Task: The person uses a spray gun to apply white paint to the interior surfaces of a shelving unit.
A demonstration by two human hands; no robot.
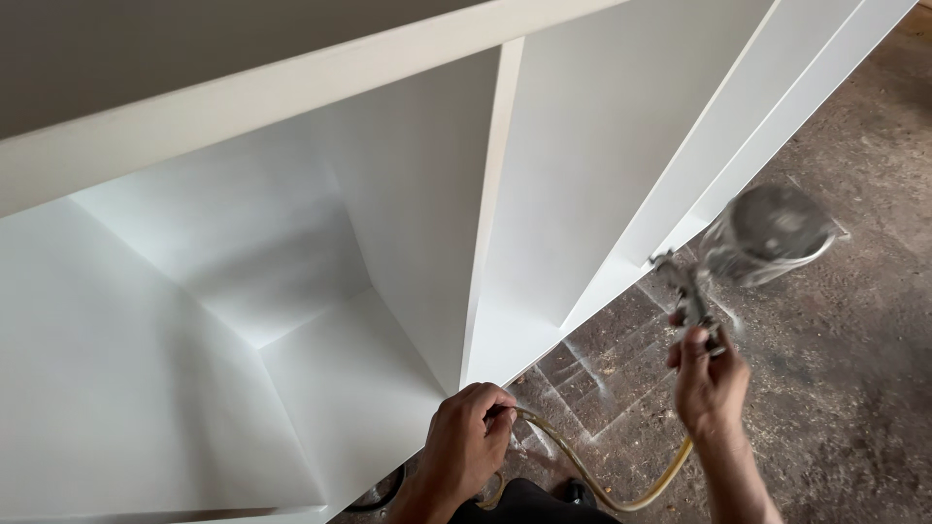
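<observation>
My right hand (pixel 711 380) grips the handle of a metal spray gun (pixel 694 291) with a round silver cup (pixel 769 234) on top, held in the air right of a white cabinet (pixel 291 243). The gun is blurred by motion. My left hand (pixel 468 442) is closed around a yellowish air hose (pixel 592 483) at the cabinet's lower front edge. The hose loops under and up to the gun. A vertical divider (pixel 488 213) splits the cabinet into two open compartments.
The floor (pixel 854 320) is rough, dusty concrete with white overspray marks (pixel 582 374) near the cabinet's base. A dark round object (pixel 379 495) shows partly under the cabinet's bottom edge. My dark clothing (pixel 534 505) is at the bottom.
</observation>
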